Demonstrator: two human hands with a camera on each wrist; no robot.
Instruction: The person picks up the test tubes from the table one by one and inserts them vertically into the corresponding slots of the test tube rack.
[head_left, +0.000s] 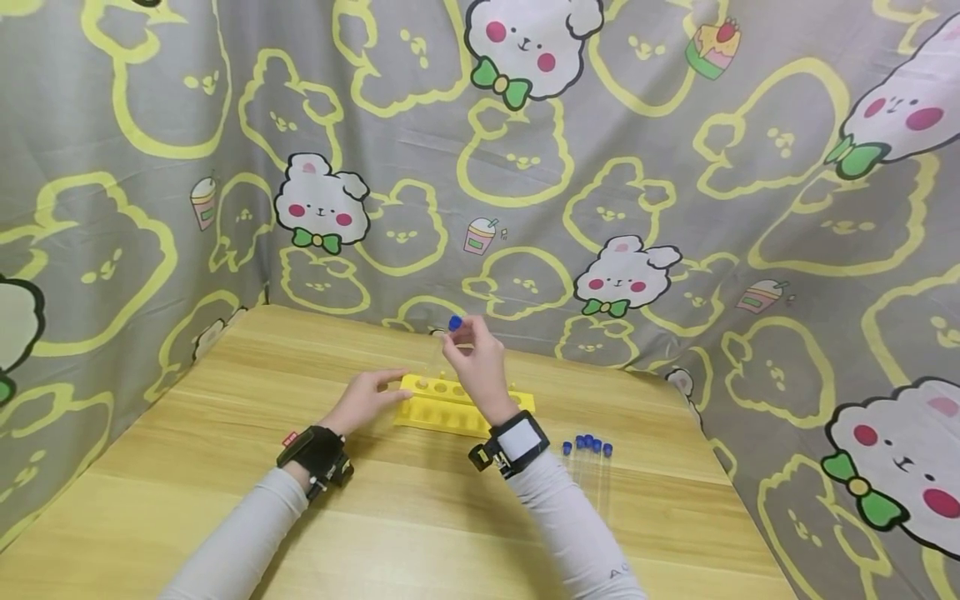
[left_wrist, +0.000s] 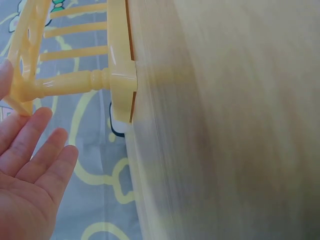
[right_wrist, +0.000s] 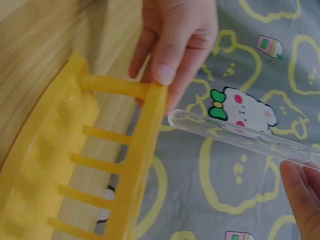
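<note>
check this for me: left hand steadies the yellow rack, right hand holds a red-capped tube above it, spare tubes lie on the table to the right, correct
Not quite: the cap is blue, not red, as the head view shows. The left hand steadies the yellow rack, the right hand holds a blue-capped tube above it, and the spare tubes lie on the table to the right.

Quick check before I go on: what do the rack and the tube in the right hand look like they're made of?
The rack looks like moulded yellow plastic: glossy, slightly translucent rungs with soft highlights. The tube is clear and smooth, the cloth print showing through it; glass or clear plastic, I cannot tell which. Its blue cap looks like opaque plastic.
</note>
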